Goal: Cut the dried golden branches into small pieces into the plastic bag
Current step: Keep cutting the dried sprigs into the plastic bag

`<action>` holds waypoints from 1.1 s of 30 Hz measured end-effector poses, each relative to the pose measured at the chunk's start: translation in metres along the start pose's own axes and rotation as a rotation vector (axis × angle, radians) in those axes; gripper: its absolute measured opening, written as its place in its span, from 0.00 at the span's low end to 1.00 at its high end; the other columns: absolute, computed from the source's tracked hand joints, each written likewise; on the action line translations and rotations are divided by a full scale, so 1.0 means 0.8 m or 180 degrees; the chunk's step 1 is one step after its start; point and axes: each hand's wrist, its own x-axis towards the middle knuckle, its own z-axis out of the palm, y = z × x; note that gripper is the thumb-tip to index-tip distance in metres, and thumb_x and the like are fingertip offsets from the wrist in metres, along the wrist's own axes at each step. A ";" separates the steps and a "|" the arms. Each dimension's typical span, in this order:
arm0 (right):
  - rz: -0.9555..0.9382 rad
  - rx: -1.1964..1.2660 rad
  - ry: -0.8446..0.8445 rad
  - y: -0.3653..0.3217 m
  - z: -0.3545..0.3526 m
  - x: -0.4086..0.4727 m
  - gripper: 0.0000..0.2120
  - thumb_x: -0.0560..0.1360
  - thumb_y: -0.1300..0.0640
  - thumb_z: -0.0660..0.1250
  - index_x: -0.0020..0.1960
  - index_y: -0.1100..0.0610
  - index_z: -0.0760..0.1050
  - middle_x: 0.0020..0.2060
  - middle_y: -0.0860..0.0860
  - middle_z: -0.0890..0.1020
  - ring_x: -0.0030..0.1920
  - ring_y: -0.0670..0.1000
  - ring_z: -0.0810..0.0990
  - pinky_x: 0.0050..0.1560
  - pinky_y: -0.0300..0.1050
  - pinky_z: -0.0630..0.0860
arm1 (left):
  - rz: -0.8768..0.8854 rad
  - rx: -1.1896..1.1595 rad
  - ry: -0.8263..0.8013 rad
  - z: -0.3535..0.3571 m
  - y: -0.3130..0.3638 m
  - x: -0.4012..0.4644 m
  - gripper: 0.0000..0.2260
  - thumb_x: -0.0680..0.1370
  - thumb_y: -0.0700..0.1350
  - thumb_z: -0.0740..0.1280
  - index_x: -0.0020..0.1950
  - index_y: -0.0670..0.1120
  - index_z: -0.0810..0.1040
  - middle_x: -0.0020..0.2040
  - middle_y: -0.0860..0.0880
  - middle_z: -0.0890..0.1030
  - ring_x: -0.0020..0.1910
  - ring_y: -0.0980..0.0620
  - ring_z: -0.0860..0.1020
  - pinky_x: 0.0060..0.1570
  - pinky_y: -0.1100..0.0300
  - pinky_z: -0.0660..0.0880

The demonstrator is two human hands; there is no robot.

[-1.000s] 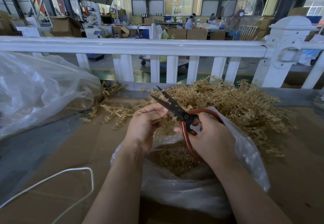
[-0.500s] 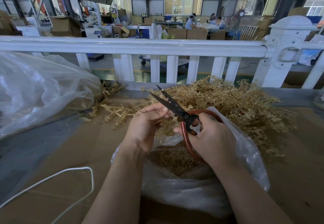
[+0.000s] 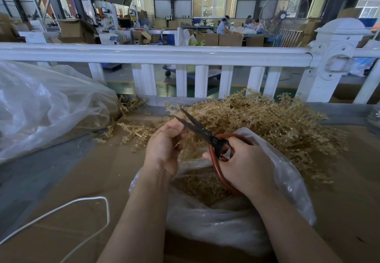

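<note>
White railing [image 3: 156,54] behind table; white cord [image 3: 86,200] looped on cardboard [image 3: 61,180]; standing fan [image 3: 283,7] far right

Bare brown cardboard tabletop [image 3: 61,180] at lower left gives passage, crossed only by a thin white cord [image 3: 78,203]. A crumpled clear plastic sheet [image 3: 45,106] fills the left; a white slatted railing [image 3: 156,55] closes the frame's upper middle, and a heap of dried golden branches [image 3: 277,125] crowds the right.

Scissors [image 3: 202,134]: dark matt metal blades, smooth reddish-brown coated handle loops. Plastic bag [image 3: 226,221]: thin, clear, glossy, crinkled film. Golden branches [image 3: 267,123]: dry, rough, faint sheen. Desk [image 3: 86,176]: matt brown cardboard. Railing [image 3: 156,54], 12 o'clock: glossy white.
</note>
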 end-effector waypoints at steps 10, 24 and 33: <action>0.0948 0.1628 -0.0260 -0.003 -0.001 0.008 0.15 0.75 0.44 0.72 0.34 0.52 0.77 0.23 0.41 0.78 0.26 0.38 0.77 0.25 0.27 0.67 | 0.0056 0.0485 -0.0386 0.014 -0.010 -0.005 0.07 0.68 0.40 0.76 0.46 0.45 0.86 0.38 0.50 0.85 0.31 0.61 0.77 0.28 0.71 0.71; 0.0970 0.1986 -0.0018 -0.006 -0.002 0.008 0.10 0.76 0.50 0.72 0.38 0.53 0.80 0.27 0.43 0.81 0.27 0.39 0.77 0.27 0.27 0.68 | 0.0182 0.0702 -0.0581 0.013 -0.009 -0.005 0.09 0.70 0.49 0.75 0.44 0.44 0.85 0.39 0.49 0.84 0.33 0.58 0.76 0.32 0.69 0.72; 0.0936 0.1397 0.0147 -0.003 0.001 0.007 0.13 0.73 0.41 0.72 0.38 0.49 0.78 0.28 0.40 0.79 0.32 0.40 0.79 0.29 0.31 0.69 | 0.0138 0.0385 -0.0464 0.012 -0.006 -0.006 0.03 0.65 0.47 0.76 0.37 0.48 0.87 0.38 0.48 0.84 0.34 0.57 0.77 0.38 0.66 0.74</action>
